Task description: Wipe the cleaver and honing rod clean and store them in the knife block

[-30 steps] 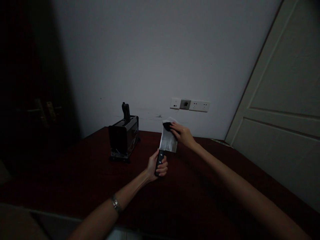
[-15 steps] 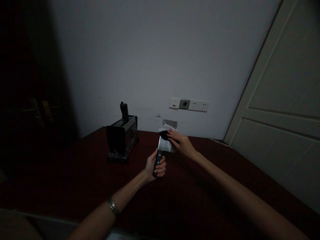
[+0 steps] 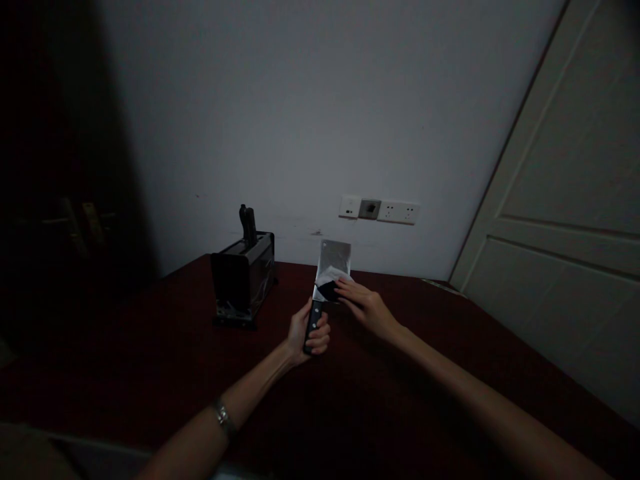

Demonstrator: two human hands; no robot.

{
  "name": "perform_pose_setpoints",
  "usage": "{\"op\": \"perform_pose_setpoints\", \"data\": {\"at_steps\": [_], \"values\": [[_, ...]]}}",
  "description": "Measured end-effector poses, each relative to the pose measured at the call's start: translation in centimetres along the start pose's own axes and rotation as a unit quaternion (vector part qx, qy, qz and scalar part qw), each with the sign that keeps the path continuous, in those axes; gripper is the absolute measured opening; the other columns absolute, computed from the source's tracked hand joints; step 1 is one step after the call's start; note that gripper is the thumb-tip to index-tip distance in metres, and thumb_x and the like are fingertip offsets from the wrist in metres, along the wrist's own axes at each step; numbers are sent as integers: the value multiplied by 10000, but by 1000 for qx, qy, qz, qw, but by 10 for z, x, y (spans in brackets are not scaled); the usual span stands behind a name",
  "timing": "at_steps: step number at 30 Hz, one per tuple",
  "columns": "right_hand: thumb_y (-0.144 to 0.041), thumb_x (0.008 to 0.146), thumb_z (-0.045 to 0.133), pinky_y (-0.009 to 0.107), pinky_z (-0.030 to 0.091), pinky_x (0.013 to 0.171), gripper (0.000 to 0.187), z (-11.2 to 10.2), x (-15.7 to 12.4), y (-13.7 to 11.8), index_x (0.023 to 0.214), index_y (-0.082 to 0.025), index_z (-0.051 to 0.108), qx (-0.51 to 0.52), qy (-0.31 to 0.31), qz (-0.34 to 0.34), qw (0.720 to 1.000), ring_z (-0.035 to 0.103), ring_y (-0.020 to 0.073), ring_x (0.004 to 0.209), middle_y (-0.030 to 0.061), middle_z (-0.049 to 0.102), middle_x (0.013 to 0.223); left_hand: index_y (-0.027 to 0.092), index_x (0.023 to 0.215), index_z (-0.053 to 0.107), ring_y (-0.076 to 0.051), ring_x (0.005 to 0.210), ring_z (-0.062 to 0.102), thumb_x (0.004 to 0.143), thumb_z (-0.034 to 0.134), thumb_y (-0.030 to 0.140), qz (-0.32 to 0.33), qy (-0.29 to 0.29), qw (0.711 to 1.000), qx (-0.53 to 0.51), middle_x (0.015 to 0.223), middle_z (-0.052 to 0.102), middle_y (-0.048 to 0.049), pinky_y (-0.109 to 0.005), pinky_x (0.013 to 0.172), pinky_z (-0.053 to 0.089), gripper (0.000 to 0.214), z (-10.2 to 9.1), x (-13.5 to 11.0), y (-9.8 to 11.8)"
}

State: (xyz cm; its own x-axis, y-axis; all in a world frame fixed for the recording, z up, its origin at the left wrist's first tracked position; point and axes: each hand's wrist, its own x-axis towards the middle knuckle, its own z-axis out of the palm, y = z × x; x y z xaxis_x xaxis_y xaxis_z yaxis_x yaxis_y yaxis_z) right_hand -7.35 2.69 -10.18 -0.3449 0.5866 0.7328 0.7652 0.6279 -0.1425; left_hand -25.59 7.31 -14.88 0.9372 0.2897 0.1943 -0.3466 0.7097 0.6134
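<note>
My left hand (image 3: pixel 309 331) is wrapped round the black riveted handle of a cleaver (image 3: pixel 335 253), whose broad metal blade points up and away from me. On the lower part of the blade, near the handle, my right hand (image 3: pixel 367 303) presses a black and white cloth (image 3: pixel 331 287) flat against the metal. The fingers of that hand lie over the cloth's right side; the thumb is hard to see. Part of the blade is hidden under the cloth.
A dark knife block (image 3: pixel 243 277) with black-handled knives stands on the left of the dark red table (image 3: pixel 165 347). Wall sockets (image 3: pixel 380 209) sit on the wall behind. A pale door (image 3: pixel 565 267) rises on the right, and the left side is very dark.
My right hand and the cloth have slid down the blade toward the handle, uncovering the blade's upper part. My left hand keeps its grip, shifted very slightly left.
</note>
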Motion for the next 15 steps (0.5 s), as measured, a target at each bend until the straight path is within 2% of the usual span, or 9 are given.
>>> {"op": "perform_pose_setpoints", "data": {"at_steps": [6,8,11,15], "values": [[-202,818,546,440,432,975,267,-32,43,43,1063,-245,642,-55,81,41,994,539,221,1118,51,609,1165,156,582,423,-37,282,145,833,265,629,-46,-10,999,14,380,266,71,-157,287,211,558,-1,1,-8],[-195,810,554,440,436,971,257,-37,51,51,1046,-221,653,-73,103,49,991,551,230,1102,69,616,1150,155,576,425,-39,279,151,834,263,628,-56,-12,998,18,376,266,69,-159,288,213,562,-1,2,-10],[-187,820,539,444,421,985,270,-28,43,39,1069,-206,642,-73,94,38,992,525,230,1135,82,601,1173,157,573,423,-40,278,147,835,264,625,-52,-8,998,19,370,260,70,-162,290,218,559,-1,1,-9],[-167,834,513,429,429,982,316,-1,10,-3,1128,-242,600,-24,8,-10,1000,498,202,1166,60,566,1228,161,579,410,-39,279,135,838,278,609,-35,5,999,13,373,257,73,-160,290,207,534,-2,1,-7]]}}
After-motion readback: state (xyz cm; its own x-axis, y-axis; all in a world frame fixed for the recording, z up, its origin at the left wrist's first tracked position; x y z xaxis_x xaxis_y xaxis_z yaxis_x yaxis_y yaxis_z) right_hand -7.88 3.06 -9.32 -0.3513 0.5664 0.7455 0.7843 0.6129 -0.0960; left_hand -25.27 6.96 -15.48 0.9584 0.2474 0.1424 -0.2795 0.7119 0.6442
